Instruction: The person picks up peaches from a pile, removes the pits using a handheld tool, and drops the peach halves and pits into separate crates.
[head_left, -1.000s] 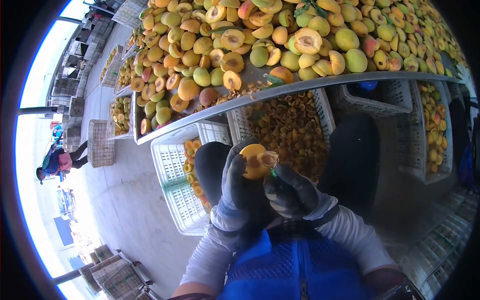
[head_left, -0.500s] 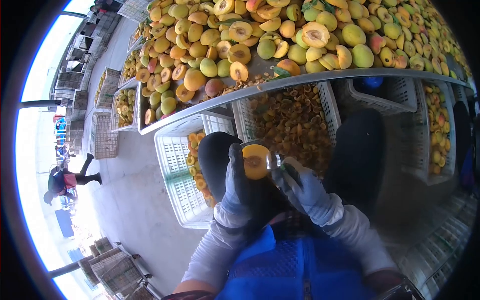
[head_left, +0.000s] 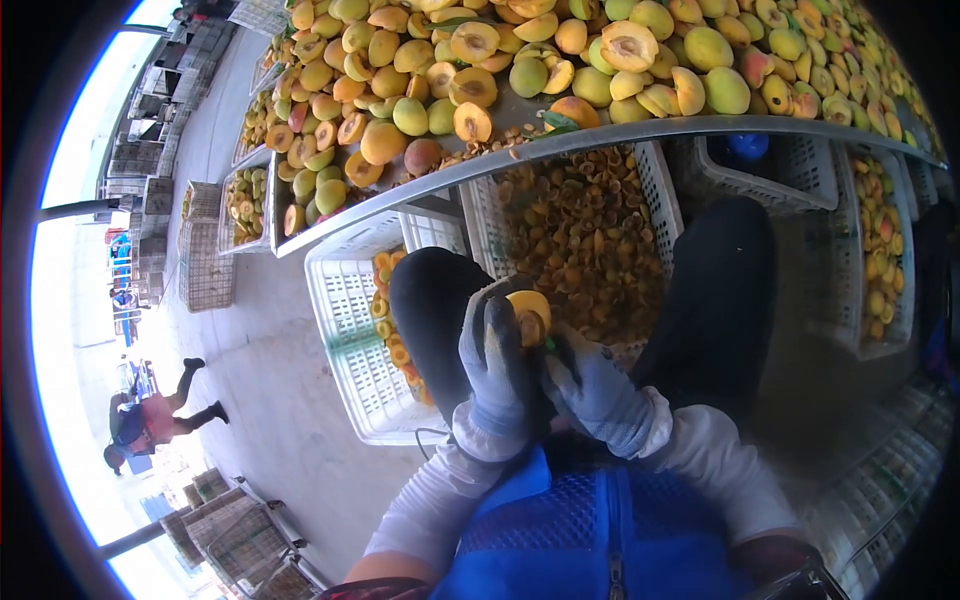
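Honestly, best done slow: left hand [head_left: 497, 362] cupped firm round the halved peach [head_left: 527, 314], right hand [head_left: 590, 385] clenched on a small, mostly hidden pitting tool, scooping shallow.

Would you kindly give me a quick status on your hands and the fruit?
Left hand gripping peach half. Right hand against it, tool unclear. Nothing in the way.
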